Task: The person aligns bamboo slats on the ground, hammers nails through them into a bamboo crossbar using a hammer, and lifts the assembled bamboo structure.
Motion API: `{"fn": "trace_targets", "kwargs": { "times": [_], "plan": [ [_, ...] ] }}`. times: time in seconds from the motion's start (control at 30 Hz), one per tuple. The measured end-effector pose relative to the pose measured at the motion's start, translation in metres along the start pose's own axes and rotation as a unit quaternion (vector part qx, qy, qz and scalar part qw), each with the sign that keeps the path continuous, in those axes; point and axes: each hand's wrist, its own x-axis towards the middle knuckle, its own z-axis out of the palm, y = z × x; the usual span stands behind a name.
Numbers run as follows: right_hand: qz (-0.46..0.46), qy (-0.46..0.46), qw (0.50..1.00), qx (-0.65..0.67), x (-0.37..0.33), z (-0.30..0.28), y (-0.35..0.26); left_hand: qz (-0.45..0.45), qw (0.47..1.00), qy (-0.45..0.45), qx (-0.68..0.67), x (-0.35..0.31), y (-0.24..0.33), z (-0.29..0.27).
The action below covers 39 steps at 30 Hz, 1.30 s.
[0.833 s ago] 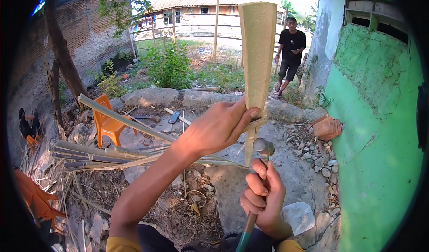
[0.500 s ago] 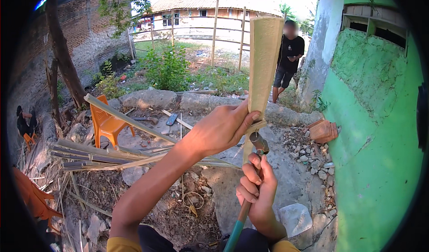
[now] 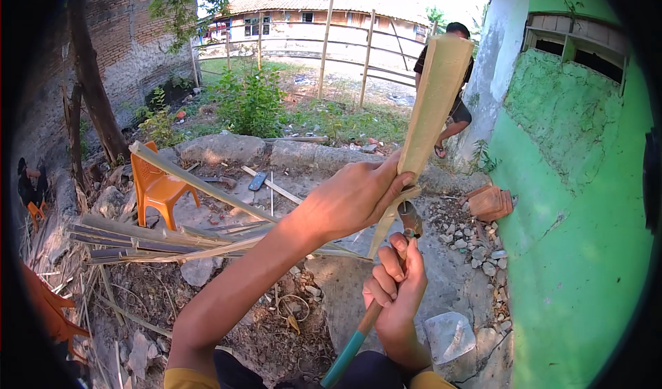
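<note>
A pale, split bamboo slat [image 3: 434, 103] rises in front of me, tilted with its top to the right. My left hand [image 3: 358, 199] is closed around its lower part, thumb pressed on the front. Below the thumb, a thin strip [image 3: 385, 232] hangs from the slat. My right hand [image 3: 396, 285] is wrapped round the shaft of a long-handled tool [image 3: 369, 318], wooden above and green toward my lap. The tool's rounded metal head [image 3: 409, 221] sits right under the slat, close to my left thumb; its working edge cannot be made out.
Long bamboo strips [image 3: 148, 241] lie piled at the left, beside an orange plastic chair [image 3: 160, 190]. A phone [image 3: 257, 181] rests on the ground. Bricks [image 3: 488, 203] and rubble line the green wall [image 3: 572, 251] at right. Another person [image 3: 458, 117] is beyond the low stone edge.
The slat's top has swung to the right and the tool's head has shifted slightly right. The tool's green end has moved left. The person behind has changed posture.
</note>
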Motion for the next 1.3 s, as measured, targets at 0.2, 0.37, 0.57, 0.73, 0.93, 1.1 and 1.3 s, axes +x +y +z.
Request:
{"fn": "trace_targets", "kwargs": {
  "times": [0.2,0.37,0.57,0.73,0.93,1.1,1.3],
  "plan": [
    [-0.046,0.027,0.998,0.019,-0.003,-0.007,0.000,0.007,1.000,-0.004,0.021,-0.002,-0.002,0.002],
    [-0.060,0.034,0.997,0.042,0.003,-0.012,0.004,0.023,1.000,0.010,-0.009,-0.002,-0.006,0.001],
    [-0.092,0.019,0.995,0.023,0.000,-0.007,0.000,0.033,0.999,-0.006,0.004,0.003,-0.003,0.003],
    [-0.038,0.017,0.999,-0.032,0.000,-0.002,0.003,0.038,0.999,0.021,-0.007,-0.001,-0.010,0.003],
    [-0.018,0.004,1.000,0.001,-0.001,0.000,0.002,0.015,1.000,0.013,-0.003,0.001,-0.003,0.001],
    [-0.099,0.096,0.990,-0.039,0.002,-0.011,0.003,0.003,1.000,-0.011,0.024,-0.001,0.001,0.001],
    [-0.091,0.103,0.986,-0.097,0.003,-0.004,0.004,0.018,1.000,0.003,0.017,-0.001,-0.003,0.003]
  ]
}}
